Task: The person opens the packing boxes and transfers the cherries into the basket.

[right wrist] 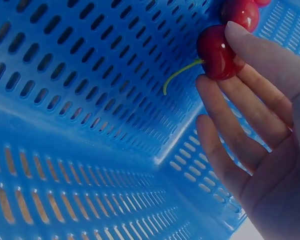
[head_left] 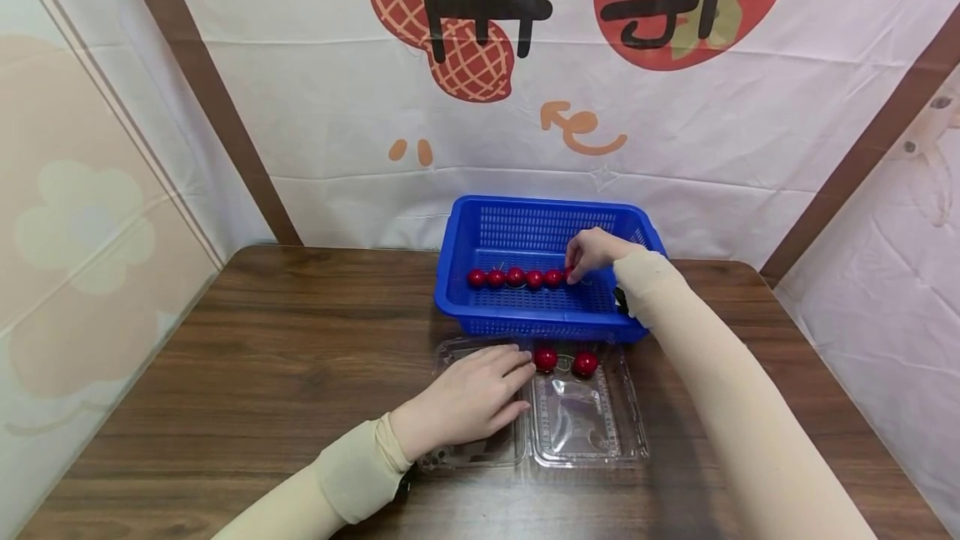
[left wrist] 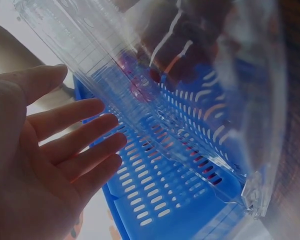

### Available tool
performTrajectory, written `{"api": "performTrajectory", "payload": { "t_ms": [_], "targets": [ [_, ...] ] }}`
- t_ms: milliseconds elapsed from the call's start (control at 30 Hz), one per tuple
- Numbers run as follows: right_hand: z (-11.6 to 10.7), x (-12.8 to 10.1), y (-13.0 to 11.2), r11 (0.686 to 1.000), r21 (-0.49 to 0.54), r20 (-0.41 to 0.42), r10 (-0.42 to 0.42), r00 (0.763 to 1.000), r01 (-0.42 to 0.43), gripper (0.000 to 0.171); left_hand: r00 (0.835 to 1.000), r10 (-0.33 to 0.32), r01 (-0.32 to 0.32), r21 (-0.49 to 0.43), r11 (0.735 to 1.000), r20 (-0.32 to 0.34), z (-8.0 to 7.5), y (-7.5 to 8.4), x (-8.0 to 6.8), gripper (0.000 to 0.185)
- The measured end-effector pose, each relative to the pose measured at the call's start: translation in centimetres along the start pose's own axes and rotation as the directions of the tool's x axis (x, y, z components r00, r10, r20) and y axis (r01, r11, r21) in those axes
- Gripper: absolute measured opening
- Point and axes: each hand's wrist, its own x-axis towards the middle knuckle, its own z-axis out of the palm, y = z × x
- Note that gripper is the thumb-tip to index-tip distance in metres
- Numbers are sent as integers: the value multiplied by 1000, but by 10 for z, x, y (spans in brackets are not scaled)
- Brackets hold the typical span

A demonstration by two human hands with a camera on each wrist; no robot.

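Inside a blue slotted basket (head_left: 525, 317), my right hand (head_left: 594, 248) pinches a red cherry (right wrist: 216, 54) with a green stem between thumb and fingers. That cherry is at the right end of a row of several cherries (head_left: 515, 277) on the basket floor. In front of the basket lies a clear plastic clamshell box (head_left: 577, 427), opened flat. Two cherries, one to the left (head_left: 545, 358) and one to the right (head_left: 585, 363), sit in the far end of its right half. My left hand (head_left: 468, 398) lies over the box's left half, fingers extended and holding nothing.
The basket and box stand on a brown wood-grain table (head_left: 247, 373). A white printed cloth (head_left: 337, 107) hangs behind the table's back edge, close to the basket. More cloth hangs along the left and right sides.
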Motion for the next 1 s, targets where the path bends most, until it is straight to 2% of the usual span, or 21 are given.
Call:
{"api": "performTrajectory", "payload": {
  "t_ms": [267, 1000],
  "targets": [
    [5, 2, 2, 999, 27, 24, 29, 999, -29, 23, 1000, 8, -8, 10, 1000, -11, 2, -1, 1, 41],
    [5, 1, 1, 999, 32, 22, 24, 999, -25, 27, 1000, 15, -15, 14, 1000, -5, 3, -2, 1, 42]
  ]
}}
